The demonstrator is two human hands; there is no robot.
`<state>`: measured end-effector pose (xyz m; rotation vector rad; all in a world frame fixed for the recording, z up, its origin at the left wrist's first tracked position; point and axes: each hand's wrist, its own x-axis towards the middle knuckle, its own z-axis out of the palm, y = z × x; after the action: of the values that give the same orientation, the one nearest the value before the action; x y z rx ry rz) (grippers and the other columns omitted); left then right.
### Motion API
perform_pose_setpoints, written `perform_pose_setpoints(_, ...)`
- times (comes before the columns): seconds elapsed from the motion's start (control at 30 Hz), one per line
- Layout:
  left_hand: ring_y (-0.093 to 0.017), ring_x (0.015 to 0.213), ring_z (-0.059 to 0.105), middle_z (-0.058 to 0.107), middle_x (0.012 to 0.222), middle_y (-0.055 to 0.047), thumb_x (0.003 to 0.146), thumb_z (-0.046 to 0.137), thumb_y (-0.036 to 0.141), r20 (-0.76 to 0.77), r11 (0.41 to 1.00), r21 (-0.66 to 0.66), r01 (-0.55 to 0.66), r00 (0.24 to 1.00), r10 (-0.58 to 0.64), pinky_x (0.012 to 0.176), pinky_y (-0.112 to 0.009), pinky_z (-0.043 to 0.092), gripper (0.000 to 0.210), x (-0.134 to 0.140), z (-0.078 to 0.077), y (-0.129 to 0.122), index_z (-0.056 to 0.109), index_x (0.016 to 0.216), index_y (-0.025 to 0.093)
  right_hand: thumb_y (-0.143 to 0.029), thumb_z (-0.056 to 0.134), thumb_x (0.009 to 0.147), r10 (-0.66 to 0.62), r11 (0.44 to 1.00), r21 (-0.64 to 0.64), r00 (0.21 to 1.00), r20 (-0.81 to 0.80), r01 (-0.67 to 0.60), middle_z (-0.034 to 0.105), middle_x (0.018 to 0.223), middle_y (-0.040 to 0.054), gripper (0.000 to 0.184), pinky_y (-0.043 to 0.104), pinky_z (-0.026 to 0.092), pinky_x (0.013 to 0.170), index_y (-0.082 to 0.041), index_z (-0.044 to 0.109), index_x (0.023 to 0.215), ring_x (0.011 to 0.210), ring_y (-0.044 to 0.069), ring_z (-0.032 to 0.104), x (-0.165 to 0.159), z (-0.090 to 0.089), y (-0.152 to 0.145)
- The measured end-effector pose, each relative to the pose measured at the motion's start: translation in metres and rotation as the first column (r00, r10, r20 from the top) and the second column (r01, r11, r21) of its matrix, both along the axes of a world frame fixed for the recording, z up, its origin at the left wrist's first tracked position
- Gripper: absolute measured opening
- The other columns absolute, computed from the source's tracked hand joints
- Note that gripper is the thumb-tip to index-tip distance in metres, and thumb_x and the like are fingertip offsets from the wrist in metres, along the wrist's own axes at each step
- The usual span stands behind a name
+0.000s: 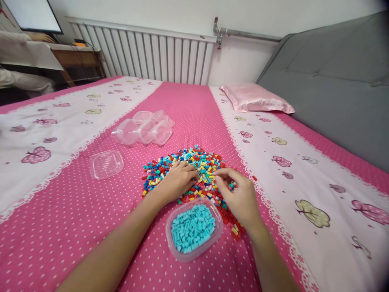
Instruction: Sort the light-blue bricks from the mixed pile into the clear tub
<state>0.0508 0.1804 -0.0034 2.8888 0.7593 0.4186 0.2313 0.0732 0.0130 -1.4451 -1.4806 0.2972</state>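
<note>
A heap of small building bricks [200,162] in red, blue, yellow, white, green and turquoise lies on the bed. My left hand [179,178] rests on the heap's left part, its fingers curled down among the bricks. Whatever those fingertips hold is hidden. On the right side of the heap, my right hand [238,192] has thumb and index finger drawn together near the bricks; anything between them is too small to make out. Just in front of the heap, between my forearms, a clear plastic tub [219,233] contains many turquoise bricks [193,228].
Clear empty tubs [146,129] cluster beyond the heap to the left, with a clear lid [107,164] nearer. A pink pillow [257,97] lies by the grey headboard [331,77]. Behind stands a white radiator [152,52]. Someone's arm [18,38] rests at a desk [75,56].
</note>
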Motion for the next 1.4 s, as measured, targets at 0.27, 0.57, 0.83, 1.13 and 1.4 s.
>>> perform_pose_setpoints(0.27,-0.022,0.091,0.052,0.067,0.089,-0.004,0.097,0.059,0.019,0.156,0.995,-0.099,-0.001,0.988,0.016,0.087,-0.037,0.034,0.010,-0.001,-0.005,0.004,0.065,0.089,0.018,-0.021,0.057,0.088,0.010,1.000,-0.013,1.000,-0.004,-0.011,0.069,0.079,0.0006,0.013,0.028,0.050,0.067,-0.021,0.070,0.090,0.068,0.017,0.062,0.000,0.000,0.001)
perform_pose_setpoints(0.57,-0.016,0.079,0.066,0.069,0.088,-0.003,0.095,0.063,0.038,0.541,0.881,-0.440,0.177,0.835,0.102,0.073,-0.029,0.052,0.022,0.004,0.008,-0.005,0.060,0.099,0.017,-0.022,0.059,0.092,0.138,0.985,-0.111,0.989,0.054,-0.132,0.072,0.091,0.0016,0.015,0.031,0.049,0.071,-0.024,0.071,0.101,0.073,0.018,0.064,-0.001,-0.002,0.002)
perform_pose_setpoints(0.83,-0.013,0.073,0.064,0.065,0.079,-0.001,0.083,0.075,0.047,0.629,0.747,-0.578,0.328,0.762,0.152,0.071,-0.027,0.054,0.034,0.004,0.011,-0.007,0.060,0.081,0.017,-0.023,0.063,0.092,0.187,0.979,-0.088,0.981,0.051,-0.182,0.073,0.093,0.0023,0.014,0.032,0.051,0.073,-0.025,0.070,0.104,0.077,0.020,0.066,-0.003,-0.002,0.002)
perform_pose_setpoints(1.13,-0.012,0.069,0.064,0.068,0.076,-0.001,0.085,0.073,0.038,0.602,0.711,-0.610,0.350,0.788,0.130,0.068,-0.024,0.052,0.024,0.004,0.012,-0.008,0.066,0.079,0.015,-0.021,0.064,0.094,0.206,0.978,-0.067,0.973,0.108,-0.199,0.068,0.084,-0.0005,0.007,0.029,0.045,0.072,-0.023,0.068,0.088,0.076,0.017,0.062,-0.001,0.002,-0.001)
perform_pose_setpoints(1.4,-0.015,0.076,0.068,0.075,0.079,-0.003,0.082,0.077,0.026,0.578,0.775,-0.548,0.313,0.812,0.082,0.076,-0.027,0.051,0.010,0.003,0.017,-0.009,0.074,0.079,0.017,-0.021,0.063,0.093,0.165,0.981,-0.120,0.981,0.106,-0.153,0.067,0.080,-0.0006,0.009,0.030,0.044,0.069,-0.022,0.066,0.085,0.072,0.018,0.061,-0.003,0.000,0.000)
